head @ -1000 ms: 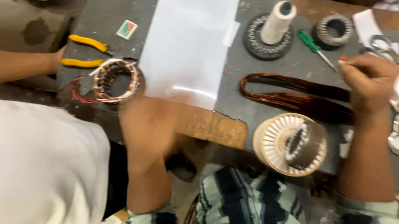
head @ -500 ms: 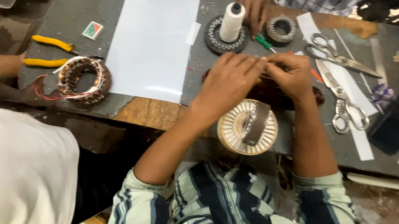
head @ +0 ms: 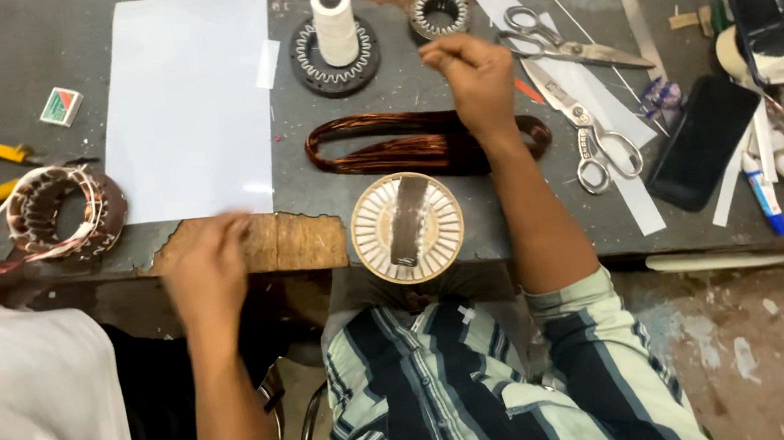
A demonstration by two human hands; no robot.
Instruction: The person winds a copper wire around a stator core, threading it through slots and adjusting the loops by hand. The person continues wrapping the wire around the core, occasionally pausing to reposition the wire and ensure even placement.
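Two hands work apart: my left hand (head: 206, 260), blurred, so I cannot tell its grip, hovers at the chipped wooden table edge (head: 289, 244). Centre frame sits a round slotted stator (head: 407, 227). Beyond it, my right hand (head: 474, 73), fingers pinched together, rises above the looped copper coil (head: 402, 143).

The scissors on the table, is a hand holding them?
No. Both pairs of scissors lie loose on the table, and the right hand hovers beside them, apart.

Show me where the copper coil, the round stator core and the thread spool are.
copper coil (head: 382, 146): head view, on its upper left strands.
stator core (head: 374, 224): head view, on its slotted ring, left side.
thread spool (head: 333, 18): head view, on the white wound body.
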